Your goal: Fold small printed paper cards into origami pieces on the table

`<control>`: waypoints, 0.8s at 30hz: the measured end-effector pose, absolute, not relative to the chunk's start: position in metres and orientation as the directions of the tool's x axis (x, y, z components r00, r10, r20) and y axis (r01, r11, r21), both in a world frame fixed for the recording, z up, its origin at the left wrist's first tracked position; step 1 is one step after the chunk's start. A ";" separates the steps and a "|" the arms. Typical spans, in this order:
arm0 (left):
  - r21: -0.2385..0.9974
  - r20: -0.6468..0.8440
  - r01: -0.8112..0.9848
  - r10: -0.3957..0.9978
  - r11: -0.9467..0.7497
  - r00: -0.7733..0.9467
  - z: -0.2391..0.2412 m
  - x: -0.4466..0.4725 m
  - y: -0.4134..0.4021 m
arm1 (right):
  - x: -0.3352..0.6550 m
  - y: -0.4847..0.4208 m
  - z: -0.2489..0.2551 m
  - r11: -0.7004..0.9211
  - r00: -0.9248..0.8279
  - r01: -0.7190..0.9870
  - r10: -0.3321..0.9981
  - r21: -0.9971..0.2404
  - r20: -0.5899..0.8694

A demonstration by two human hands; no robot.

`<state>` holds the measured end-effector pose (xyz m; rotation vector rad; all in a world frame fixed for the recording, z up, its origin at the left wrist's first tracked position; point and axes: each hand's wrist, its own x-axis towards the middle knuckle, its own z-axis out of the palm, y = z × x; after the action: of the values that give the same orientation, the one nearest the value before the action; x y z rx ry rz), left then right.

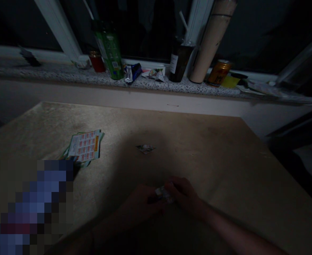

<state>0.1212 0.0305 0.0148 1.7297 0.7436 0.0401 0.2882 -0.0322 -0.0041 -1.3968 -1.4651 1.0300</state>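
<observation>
Near the front of the table, my left hand (145, 199) and my right hand (184, 193) meet around a small piece of printed paper (164, 193). The fingers of both are closed on it, and they cover much of it. Dim light hides its exact shape. Beyond them on the tabletop lies a small folded paper (145, 148), diamond-shaped, with a dark printed pattern. Neither hand touches that one.
A stack of printed cards (84, 146) rests on the table (211, 148) at left, beside a pixelated area. Along the granite windowsill (150, 85) stand a green bottle (112, 53), a dark cup (180, 62), a cardboard tube (211, 42), an orange can (219, 73) and crumpled wrappers (133, 72).
</observation>
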 end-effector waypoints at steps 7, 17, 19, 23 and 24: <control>0.887 -0.355 0.453 0.500 -0.085 0.790 0.012 0.121 0.028 | 0.287 -0.030 -0.008 0.028 -0.050 0.365 0.999 -0.931 0.010; 0.881 -0.357 0.461 0.495 -0.103 0.792 0.008 0.122 0.027 | 0.285 -0.031 -0.006 0.035 -0.011 0.396 0.999 -0.918 0.033; 0.883 -0.351 0.458 0.506 -0.100 0.788 0.009 0.121 0.027 | 0.286 -0.031 -0.006 -0.002 -0.005 0.353 1.000 -0.936 -0.004; 0.893 -0.324 0.441 0.548 -0.092 0.771 0.011 0.121 0.028 | 0.288 -0.031 -0.007 0.007 -0.094 0.273 0.995 -0.962 -0.019; 0.891 -0.325 0.446 0.561 -0.089 0.762 0.010 0.120 0.029 | 0.289 -0.031 -0.007 0.023 -0.116 0.278 0.993 -0.960 -0.010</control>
<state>0.1204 0.0286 0.0104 1.7200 0.7980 0.1158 0.2889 -0.0307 -0.0074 -1.3524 -1.5088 1.1438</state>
